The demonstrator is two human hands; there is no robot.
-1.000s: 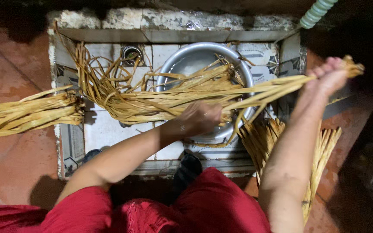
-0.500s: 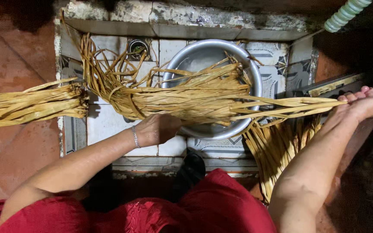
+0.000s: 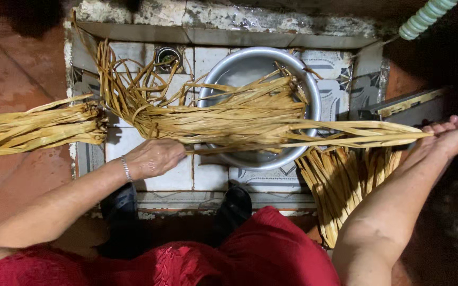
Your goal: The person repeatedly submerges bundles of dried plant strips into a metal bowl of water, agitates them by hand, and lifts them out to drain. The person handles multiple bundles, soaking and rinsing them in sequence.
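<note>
A long bundle of tan dried leaf strips [image 3: 229, 119] lies across a round metal basin [image 3: 311, 98] on a tiled wash area. My right hand [image 3: 449, 137] is stretched out to the far right, closed around the thin ends of several strips pulled out of the bundle. Near the bundle's lower left edge, my left hand [image 3: 152, 157] has its fingers curled on the strips; a thin bracelet circles its wrist.
A second bundle of strips [image 3: 33, 128] lies at the left on the red floor. More strips [image 3: 340, 182] lie below the basin at the right. A floor drain [image 3: 168, 54] is behind, a ribbed hose [image 3: 425, 18] at top right, black shoes [image 3: 234, 204] below.
My right hand has pulled the strips farther out to the right. My left hand has slid leftward along the bundle, away from the basin.
</note>
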